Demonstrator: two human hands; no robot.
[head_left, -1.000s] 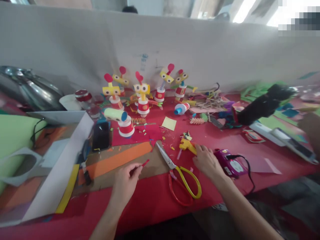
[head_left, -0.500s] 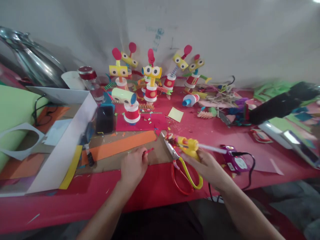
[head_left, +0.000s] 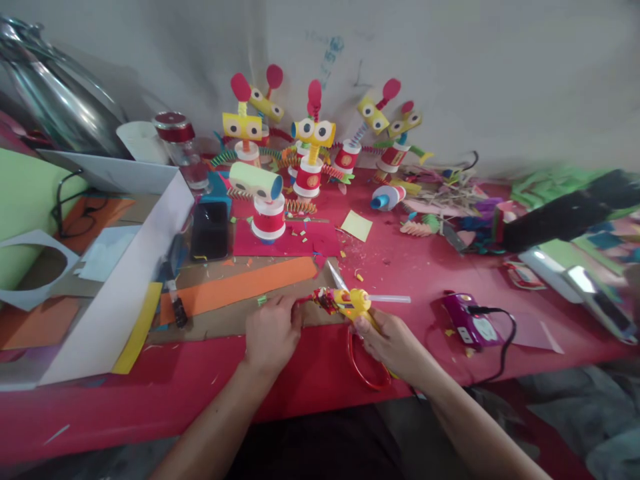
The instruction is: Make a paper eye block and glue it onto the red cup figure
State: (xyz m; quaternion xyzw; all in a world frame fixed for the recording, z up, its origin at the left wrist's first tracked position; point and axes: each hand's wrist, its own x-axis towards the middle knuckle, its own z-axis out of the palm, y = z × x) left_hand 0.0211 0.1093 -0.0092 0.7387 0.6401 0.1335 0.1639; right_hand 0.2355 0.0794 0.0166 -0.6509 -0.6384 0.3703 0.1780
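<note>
My right hand (head_left: 385,340) is wrapped round the handle of a yellow hot glue gun (head_left: 354,301), with a clear glue stick (head_left: 390,299) poking out of its back. The gun's messy nozzle points left, at a small red strip (head_left: 302,301) pinched in my left hand (head_left: 273,333). Whether nozzle and strip touch, I cannot tell. Scissors (head_left: 367,373) with red and yellow handles lie under the gun, partly hidden by it and my right hand. Beneath my left hand is brown cardboard (head_left: 215,323) bearing an orange paper strip (head_left: 240,291).
Several paper-cup robot figures (head_left: 269,217) stand along the wall. Left are a white box (head_left: 125,280), a phone (head_left: 210,230) and a red-lidded jar (head_left: 180,150). A purple power box (head_left: 470,320) with a black cable sits right, near a black stand arm (head_left: 555,217) and paper scraps.
My right hand has brought the glue gun left, its nozzle now beside the red strip. My left hand still pinches the strip, close to where it was. The view has shifted slightly.
</note>
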